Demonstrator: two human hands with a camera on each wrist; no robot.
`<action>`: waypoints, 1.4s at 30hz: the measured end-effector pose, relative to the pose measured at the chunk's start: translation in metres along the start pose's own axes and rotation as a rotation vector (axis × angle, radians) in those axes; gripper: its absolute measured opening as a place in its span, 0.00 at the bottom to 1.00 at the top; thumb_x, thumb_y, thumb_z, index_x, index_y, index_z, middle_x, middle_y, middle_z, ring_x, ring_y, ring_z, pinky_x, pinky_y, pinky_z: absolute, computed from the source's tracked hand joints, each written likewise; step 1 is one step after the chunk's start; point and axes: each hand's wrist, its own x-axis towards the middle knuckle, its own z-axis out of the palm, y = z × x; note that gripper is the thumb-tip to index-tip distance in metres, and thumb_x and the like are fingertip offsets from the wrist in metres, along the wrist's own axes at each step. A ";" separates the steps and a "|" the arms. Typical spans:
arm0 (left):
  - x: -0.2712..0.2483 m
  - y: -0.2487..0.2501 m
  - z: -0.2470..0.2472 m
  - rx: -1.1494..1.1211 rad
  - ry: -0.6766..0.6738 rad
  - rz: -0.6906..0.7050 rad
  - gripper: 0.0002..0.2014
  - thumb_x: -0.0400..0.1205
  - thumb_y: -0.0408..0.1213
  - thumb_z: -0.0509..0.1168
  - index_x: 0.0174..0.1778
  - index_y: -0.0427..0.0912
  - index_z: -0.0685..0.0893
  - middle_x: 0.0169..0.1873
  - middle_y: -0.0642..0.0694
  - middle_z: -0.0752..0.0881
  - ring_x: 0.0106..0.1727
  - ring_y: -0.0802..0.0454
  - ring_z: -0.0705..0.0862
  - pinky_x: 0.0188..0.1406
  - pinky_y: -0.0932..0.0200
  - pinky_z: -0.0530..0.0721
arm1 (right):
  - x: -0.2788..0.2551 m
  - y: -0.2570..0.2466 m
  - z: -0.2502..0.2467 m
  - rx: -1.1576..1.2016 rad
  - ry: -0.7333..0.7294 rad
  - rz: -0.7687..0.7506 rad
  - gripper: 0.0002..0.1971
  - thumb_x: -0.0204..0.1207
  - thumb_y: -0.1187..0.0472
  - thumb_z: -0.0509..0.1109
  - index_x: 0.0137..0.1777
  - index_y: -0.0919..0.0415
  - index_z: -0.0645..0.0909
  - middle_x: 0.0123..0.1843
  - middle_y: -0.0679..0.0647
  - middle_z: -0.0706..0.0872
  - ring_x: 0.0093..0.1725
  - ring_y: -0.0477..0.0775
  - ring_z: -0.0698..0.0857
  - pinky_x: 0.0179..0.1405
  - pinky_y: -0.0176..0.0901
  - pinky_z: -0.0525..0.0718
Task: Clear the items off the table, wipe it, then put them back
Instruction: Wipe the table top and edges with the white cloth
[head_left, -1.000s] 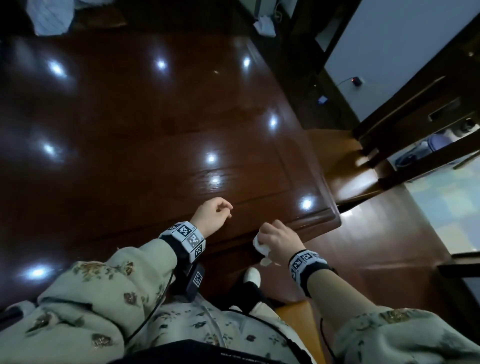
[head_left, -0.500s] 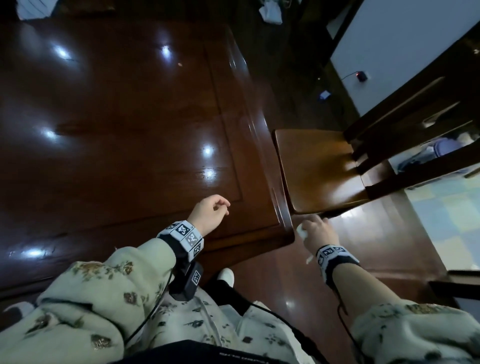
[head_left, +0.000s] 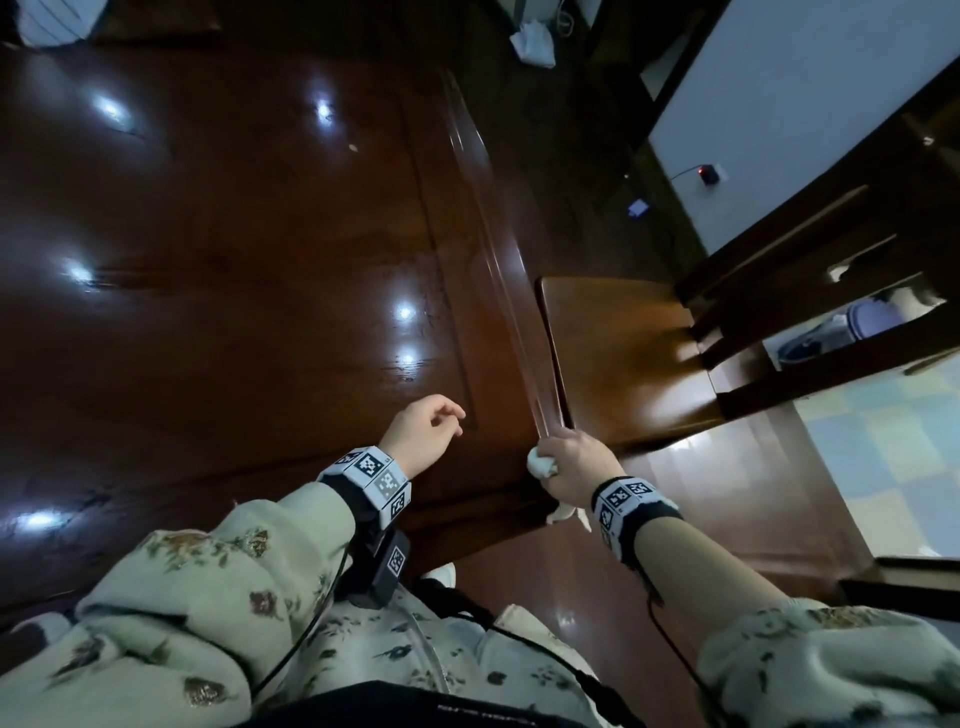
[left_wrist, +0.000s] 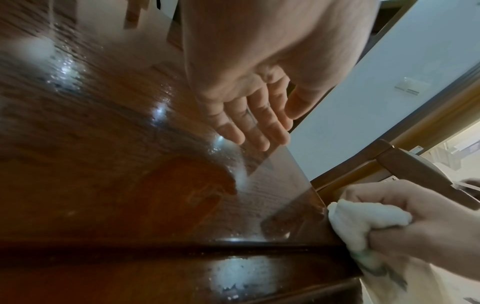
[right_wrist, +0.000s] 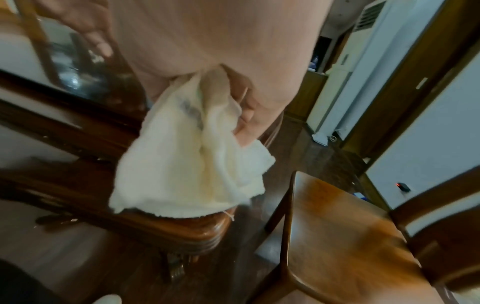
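Gripped bunched cloth (head_left: 541, 462) in right hand (head_left: 574, 466) at table (head_left: 260, 260) corner, left hand (head_left: 422, 432) loosely curled, empty; chair (head_left: 623, 358) just right.

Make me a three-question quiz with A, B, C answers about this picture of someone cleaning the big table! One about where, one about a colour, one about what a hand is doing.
1. Where is the cloth right now?
A. at the table's corner edge
B. on the chair seat
C. on the floor

2. What colour is the cloth?
A. red
B. creamy white
C. black

3. What is the left hand doing?
A. squeezing a cup
B. holding the cloth
C. holding nothing, fingers loosely bent

Answers:
1 A, the right hand presses it against the corner edge of the table, beside the chair.
2 B, it looks creamy white in every view.
3 C, the left wrist view shows it bare over the tabletop.
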 end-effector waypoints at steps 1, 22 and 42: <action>0.001 -0.002 -0.003 -0.003 -0.006 -0.002 0.12 0.81 0.32 0.61 0.39 0.56 0.82 0.34 0.58 0.88 0.44 0.53 0.86 0.55 0.51 0.83 | 0.002 0.002 -0.001 0.024 -0.017 0.013 0.09 0.66 0.64 0.69 0.47 0.58 0.83 0.47 0.51 0.81 0.49 0.56 0.81 0.47 0.46 0.81; 0.058 0.037 0.003 -0.055 0.120 -0.116 0.10 0.81 0.33 0.61 0.43 0.53 0.83 0.41 0.54 0.88 0.47 0.53 0.86 0.55 0.54 0.83 | 0.081 0.012 -0.062 -0.152 -0.152 0.001 0.13 0.75 0.63 0.70 0.59 0.58 0.79 0.61 0.52 0.78 0.59 0.58 0.83 0.57 0.50 0.82; 0.011 0.034 0.098 0.481 0.296 -0.490 0.43 0.76 0.57 0.68 0.83 0.55 0.54 0.83 0.54 0.53 0.83 0.50 0.51 0.79 0.47 0.57 | 0.119 0.063 -0.057 -0.216 -0.184 -0.751 0.24 0.77 0.65 0.66 0.72 0.46 0.78 0.75 0.48 0.73 0.73 0.59 0.69 0.60 0.60 0.82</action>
